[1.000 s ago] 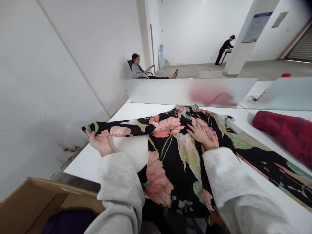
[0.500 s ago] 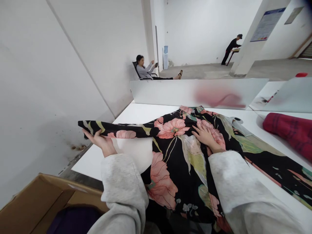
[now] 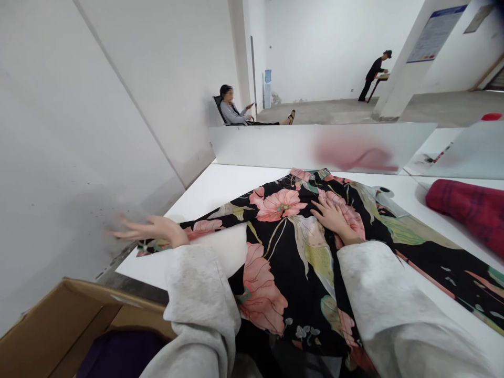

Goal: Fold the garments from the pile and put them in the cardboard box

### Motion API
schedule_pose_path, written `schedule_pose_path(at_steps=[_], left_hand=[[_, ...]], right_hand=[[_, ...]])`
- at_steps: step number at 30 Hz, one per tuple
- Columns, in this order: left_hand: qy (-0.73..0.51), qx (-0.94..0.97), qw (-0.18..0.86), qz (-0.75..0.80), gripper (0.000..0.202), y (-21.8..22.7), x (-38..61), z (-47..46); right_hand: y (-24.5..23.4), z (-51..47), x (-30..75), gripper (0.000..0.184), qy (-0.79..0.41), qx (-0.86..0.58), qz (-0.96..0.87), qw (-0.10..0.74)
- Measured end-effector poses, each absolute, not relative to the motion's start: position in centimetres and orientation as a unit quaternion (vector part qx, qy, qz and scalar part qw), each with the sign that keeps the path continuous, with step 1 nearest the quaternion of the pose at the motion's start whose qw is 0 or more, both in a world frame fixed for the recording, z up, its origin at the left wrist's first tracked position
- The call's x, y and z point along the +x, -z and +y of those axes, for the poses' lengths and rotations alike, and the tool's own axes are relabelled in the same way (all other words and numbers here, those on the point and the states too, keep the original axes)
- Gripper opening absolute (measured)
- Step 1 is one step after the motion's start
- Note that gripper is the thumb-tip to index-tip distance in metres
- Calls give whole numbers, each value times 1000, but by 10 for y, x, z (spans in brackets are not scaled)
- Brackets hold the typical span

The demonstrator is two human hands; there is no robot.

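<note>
A black shirt (image 3: pixel 275 262) with large pink flowers and green leaves lies spread over the white table, its collar at the far side and its hem at the near edge. One sleeve (image 3: pixel 205 226) stretches to the left, the other (image 3: pixel 444 268) to the right. My left hand (image 3: pixel 157 229) is above the left sleeve's end, fingers apart and blurred by motion, with nothing in it. Flat on the shirt's chest rests my right hand (image 3: pixel 331 216), fingers spread.
A cardboard box (image 3: pixel 79 299) with dark purple cloth (image 3: pixel 122 354) stands at lower left. Rolled red cloth (image 3: pixel 464 210) lies at right. A frosted partition (image 3: pixel 268 147) borders the table (image 3: pixel 200 186). Beyond it are a seated person (image 3: pixel 234 107) and a standing person (image 3: pixel 375 73).
My left hand has let go of the left sleeve's end and moved a little to the left. The sleeve has dropped onto the table. My right hand stays in place.
</note>
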State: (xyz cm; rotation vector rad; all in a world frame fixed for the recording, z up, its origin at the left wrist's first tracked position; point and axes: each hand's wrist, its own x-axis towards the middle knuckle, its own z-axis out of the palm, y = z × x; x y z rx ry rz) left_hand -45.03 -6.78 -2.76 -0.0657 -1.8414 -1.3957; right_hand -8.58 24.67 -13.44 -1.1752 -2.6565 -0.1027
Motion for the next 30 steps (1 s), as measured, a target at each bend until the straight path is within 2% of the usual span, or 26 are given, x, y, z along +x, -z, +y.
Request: schedule_pose_path(at_steps=[5, 10, 14, 23, 27, 30], left_hand=[[386, -361, 218, -821, 40, 36, -439, -25], [237, -533, 92, -807, 20, 71, -409, 27], [166, -553, 69, -814, 29, 86, -392, 49], [99, -529, 36, -842, 58, 104, -410, 77], [87, -540, 2, -837, 60, 99, -419, 81], [75, -548, -20, -833, 52, 84, -426, 74]], right_hand=[[133, 247, -86, 47, 38, -399, -908, 123], [133, 247, -85, 48, 44, -391, -912, 115], [134, 247, -88, 49, 48, -414, -904, 95], [140, 258, -102, 51, 67, -419, -900, 100], [139, 257, -102, 52, 78, -418, -900, 94], [136, 254, -102, 51, 80, -420, -899, 97]])
